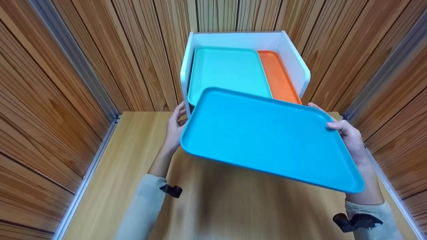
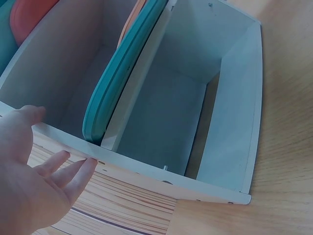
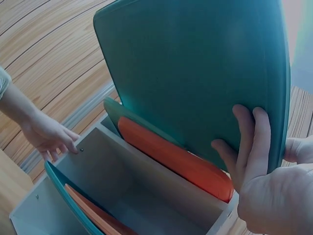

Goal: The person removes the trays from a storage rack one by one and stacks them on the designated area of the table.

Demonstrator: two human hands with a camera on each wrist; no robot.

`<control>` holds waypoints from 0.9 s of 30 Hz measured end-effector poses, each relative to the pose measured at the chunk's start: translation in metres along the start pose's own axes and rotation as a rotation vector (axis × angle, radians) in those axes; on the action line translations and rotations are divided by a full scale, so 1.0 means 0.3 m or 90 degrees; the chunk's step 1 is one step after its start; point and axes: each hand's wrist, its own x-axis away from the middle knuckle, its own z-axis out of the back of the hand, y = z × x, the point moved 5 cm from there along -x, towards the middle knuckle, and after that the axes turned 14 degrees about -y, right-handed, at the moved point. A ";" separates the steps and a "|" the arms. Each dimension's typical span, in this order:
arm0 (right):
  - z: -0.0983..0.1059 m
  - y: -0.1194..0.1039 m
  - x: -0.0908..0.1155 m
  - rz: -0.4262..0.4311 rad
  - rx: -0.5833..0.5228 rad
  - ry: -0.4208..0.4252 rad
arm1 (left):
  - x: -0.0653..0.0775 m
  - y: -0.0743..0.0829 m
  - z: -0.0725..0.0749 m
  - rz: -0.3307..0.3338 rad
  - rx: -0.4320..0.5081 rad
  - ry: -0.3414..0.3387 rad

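Spreading the fingers of the left hand (image 1: 175,128) loosely at the white rack (image 1: 294,61); pinching the blue tray (image 1: 267,140), reaching leftward from the fingers of the right hand (image 1: 350,136), by its short edge; probably handling light, stiff, slightly slippery, favouring mid-edge holding.

Raised tray (image 1: 272,140) before rack (image 1: 295,68) | rack holds left tray (image 1: 228,71), right tray (image 1: 278,76) partly behind it | wall (image 1: 217,15) behind rack
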 end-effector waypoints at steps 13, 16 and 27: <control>-0.018 0.036 -0.012 0.003 -0.009 -0.014 | 0.015 0.031 -0.015 0.014 -0.022 0.025; -0.021 0.050 -0.014 0.009 -0.008 -0.024 | 0.002 0.002 -0.005 0.007 -0.019 0.022; 0.012 0.072 0.009 -0.017 0.089 -0.046 | -0.004 -0.007 0.007 -0.014 -0.037 0.023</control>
